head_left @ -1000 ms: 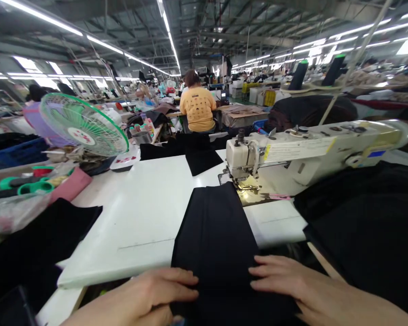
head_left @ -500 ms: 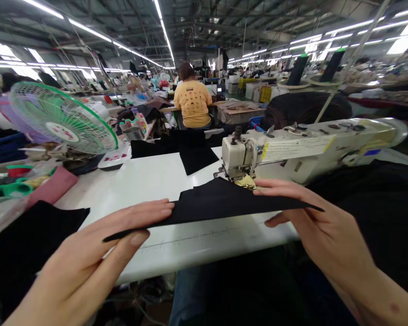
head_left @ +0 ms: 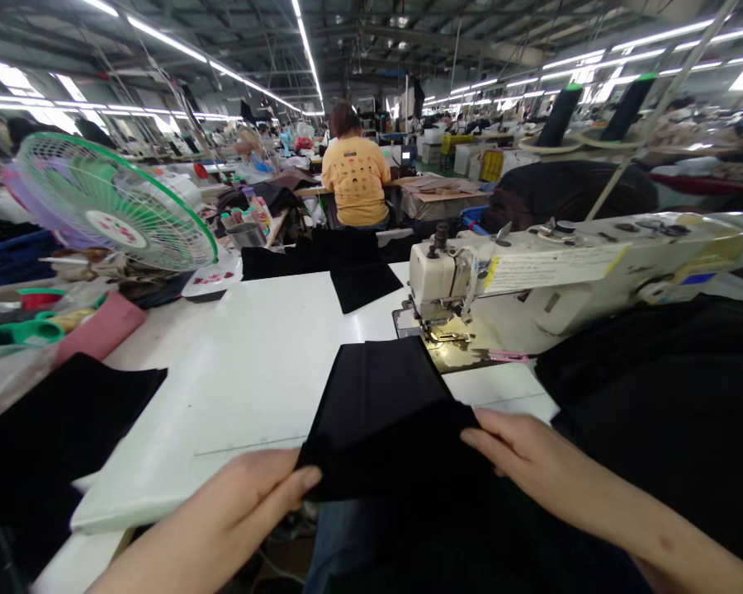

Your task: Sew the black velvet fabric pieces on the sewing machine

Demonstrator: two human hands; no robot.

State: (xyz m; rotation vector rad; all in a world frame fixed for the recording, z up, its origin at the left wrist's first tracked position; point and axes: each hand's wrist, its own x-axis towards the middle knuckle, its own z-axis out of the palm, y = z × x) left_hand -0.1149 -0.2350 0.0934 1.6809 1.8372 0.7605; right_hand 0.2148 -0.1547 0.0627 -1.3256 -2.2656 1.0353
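A black fabric piece (head_left: pixel 384 404) lies on the white sewing table (head_left: pixel 248 388), its far end at the foot of the sewing machine (head_left: pixel 532 272). My left hand (head_left: pixel 248 503) pinches its near left corner at the table's front edge. My right hand (head_left: pixel 532 466) grips its near right corner, fingers closed over the cloth. The near end of the piece is lifted slightly off the table between both hands.
A green-caged fan (head_left: pixel 111 202) stands at the left beside clutter and a pink item (head_left: pixel 102 326). Black cloth piles lie at the left (head_left: pixel 55 421), the right (head_left: pixel 662 388) and the table's far edge (head_left: pixel 347 264). A person in a yellow shirt (head_left: pixel 356 177) sits ahead.
The fabric, held raised and spread wide half a second ago, has come back down onto the table. Both hands have drawn nearer to me and closer together.
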